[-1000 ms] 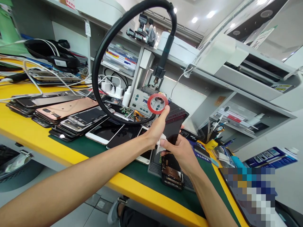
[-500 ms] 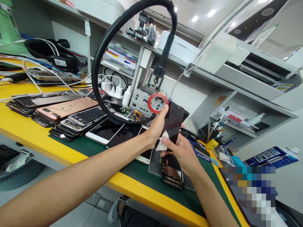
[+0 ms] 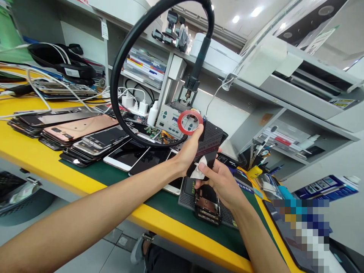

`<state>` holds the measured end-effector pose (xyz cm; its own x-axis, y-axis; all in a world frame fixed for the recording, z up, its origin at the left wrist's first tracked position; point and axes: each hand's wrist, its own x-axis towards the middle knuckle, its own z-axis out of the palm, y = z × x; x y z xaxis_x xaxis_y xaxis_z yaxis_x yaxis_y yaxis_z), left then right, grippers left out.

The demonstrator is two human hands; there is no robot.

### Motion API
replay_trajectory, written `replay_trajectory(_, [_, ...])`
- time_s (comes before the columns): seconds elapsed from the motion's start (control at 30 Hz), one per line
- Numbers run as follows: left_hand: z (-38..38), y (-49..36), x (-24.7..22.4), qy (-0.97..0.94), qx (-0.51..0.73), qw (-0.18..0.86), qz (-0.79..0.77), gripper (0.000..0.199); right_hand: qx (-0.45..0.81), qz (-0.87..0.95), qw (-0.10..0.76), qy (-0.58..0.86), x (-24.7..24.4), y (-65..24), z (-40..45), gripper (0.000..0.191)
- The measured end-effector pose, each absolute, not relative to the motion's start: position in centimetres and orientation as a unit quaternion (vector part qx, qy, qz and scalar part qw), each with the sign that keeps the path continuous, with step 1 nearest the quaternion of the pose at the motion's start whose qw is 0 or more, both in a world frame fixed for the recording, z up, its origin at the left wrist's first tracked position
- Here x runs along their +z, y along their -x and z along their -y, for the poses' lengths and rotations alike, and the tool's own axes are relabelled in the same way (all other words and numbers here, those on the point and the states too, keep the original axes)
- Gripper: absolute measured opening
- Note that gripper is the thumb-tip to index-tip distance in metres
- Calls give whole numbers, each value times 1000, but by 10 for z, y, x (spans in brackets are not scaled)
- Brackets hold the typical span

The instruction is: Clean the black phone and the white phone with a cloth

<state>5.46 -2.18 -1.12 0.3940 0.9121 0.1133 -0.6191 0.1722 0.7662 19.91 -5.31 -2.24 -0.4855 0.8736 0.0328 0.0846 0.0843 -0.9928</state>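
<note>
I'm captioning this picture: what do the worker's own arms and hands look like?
The left forearm and right forearm are slender and bare, with no sleeves, watch or bracelet in view. The left hand and right hand are ungloved; no rings can be seen, though parts are hidden.

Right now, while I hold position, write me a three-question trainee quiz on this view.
1. Which hand's thumb is on the white tissue over the dark panel?
2. True or false: in the picture, the pink-toned panel lies left of the white bottle.
3. What colour is the ring seen by the left hand's thumb tip? A) blue B) red C) green

Key: 1. right hand; 2. true; 3. B
</note>
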Motion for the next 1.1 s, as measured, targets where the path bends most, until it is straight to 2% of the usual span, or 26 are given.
replay_trajectory(1.1, [19,-54,-14,-387,504,747,-196,70,565,650,340,377,-25,-199,52,28])
